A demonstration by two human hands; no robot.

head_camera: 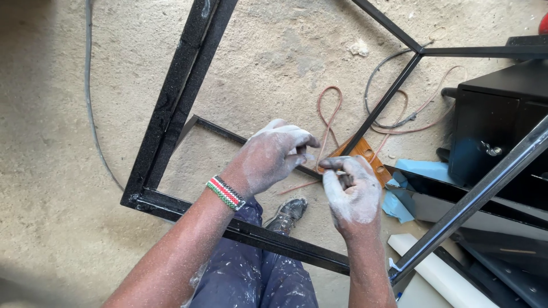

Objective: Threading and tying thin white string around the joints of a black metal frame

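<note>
My left hand (274,155), dusted white and with a beaded wristband, is held over a black metal frame (171,108), its fingers curled toward my right hand. Close beside it, my right hand (354,194), also dusty, has its fingers curled inward as if pinching something small; what lies between them is hidden. The fingertips of both hands nearly meet. Below the hands I see my paint-spattered blue trousers (251,274) and a grey shoe (288,212) on the sandy floor.
Thin pinkish and grey cables (330,114) loop on the floor beyond the hands, by an orange block (365,151). A black metal box (502,125) stands at right with blue scraps (419,170), a white tube (439,274) and a slanting black bar (474,199).
</note>
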